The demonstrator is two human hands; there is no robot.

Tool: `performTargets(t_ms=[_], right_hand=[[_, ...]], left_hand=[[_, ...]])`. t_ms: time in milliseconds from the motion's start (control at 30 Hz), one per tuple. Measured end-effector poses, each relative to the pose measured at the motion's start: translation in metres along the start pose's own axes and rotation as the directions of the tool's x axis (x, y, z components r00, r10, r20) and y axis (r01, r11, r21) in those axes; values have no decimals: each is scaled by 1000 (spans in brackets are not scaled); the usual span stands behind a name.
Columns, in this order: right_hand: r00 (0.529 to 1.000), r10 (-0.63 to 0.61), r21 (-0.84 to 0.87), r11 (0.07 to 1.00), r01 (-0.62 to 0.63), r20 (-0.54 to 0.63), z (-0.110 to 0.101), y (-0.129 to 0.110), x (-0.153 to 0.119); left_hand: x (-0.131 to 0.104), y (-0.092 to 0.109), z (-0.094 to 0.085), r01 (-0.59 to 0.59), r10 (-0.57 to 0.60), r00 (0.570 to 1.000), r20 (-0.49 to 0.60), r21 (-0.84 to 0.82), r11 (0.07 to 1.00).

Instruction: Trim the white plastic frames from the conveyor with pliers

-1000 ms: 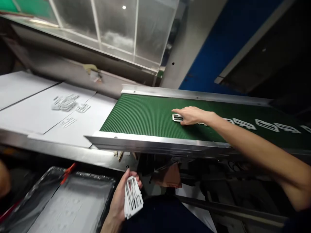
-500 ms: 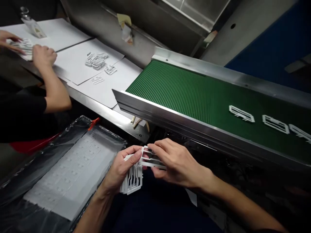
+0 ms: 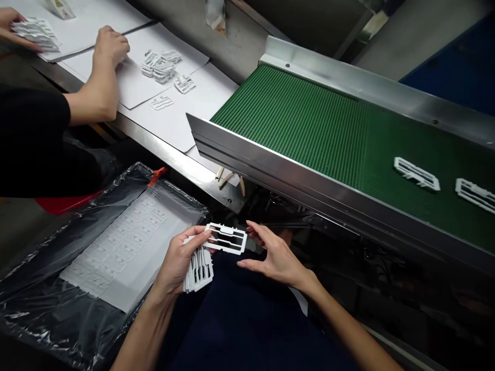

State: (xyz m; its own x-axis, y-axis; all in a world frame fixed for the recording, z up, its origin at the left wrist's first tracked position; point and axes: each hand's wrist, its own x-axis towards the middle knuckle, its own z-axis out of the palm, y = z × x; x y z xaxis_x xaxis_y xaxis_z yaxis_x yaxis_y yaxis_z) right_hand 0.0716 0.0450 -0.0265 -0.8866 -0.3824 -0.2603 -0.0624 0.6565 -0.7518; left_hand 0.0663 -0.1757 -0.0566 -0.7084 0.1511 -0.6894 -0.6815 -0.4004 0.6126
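Observation:
My left hand [image 3: 178, 257] is closed on a stack of white plastic frames [image 3: 199, 270], held upright with their slots showing. Its thumb also pins a single white plastic frame [image 3: 227, 239] that sticks out sideways to the right. Just right of that frame, my right hand [image 3: 273, 255] is open, thumb and fingers apart, with nothing between them. On the green conveyor belt [image 3: 297, 123] at the right lie similar white frames [image 3: 416, 173], one of them cut off by the picture edge.
A lined crate [image 3: 34, 309] at lower left holds a white sheet [image 3: 119, 288] with rows of frames on it. Beyond, a paper-covered table [image 3: 170, 129] carries a pile of frames [image 3: 160, 67]. A co-worker's arm [image 3: 96, 98] reaches over it. The conveyor's metal side rail [image 3: 278, 165] runs ahead.
My right hand has let go of the single frame and drawn back right with its fingers spread. The co-worker's nearer hand has moved right, off the stack. The camera view has shifted.

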Motion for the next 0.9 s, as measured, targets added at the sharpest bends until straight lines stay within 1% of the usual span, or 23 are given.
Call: performTargets(t_ms=[67,167,300,533,633,800,867,900], right_hand=[[1000,-11,-14,1000,11,-28,2,0,2],[995,-69,-61,996,64,-70,3,-3,7],[987,-127,-96,988,118,-94,0,-4,11],[985,-141,-83,988,133,-100,-3,2,11],[984,-157,-72,986,152,-85,-3,5,13],[981,-179,-70,982,175,-68,-4,9,17],[983,-175,-63,983,172,-61,-4,10,19],[983,-172,-58,984,169,-57,-3,10,19]], left_hand=[[1,-1,2,7,-7,1000,-6,4,1000],[2,-1,7,5,-5,1000,-4,12,1000],[2,1,13,17,-17,999,-41,13,1000],[-2,2,16,-14,14,997,-76,4,1000],[-1,1,15,-31,38,995,-88,86,996],[0,0,9,-92,127,984,-124,255,962],[2,1,3,-130,176,979,-99,353,927],[3,2,0,-157,200,977,-68,406,900]])
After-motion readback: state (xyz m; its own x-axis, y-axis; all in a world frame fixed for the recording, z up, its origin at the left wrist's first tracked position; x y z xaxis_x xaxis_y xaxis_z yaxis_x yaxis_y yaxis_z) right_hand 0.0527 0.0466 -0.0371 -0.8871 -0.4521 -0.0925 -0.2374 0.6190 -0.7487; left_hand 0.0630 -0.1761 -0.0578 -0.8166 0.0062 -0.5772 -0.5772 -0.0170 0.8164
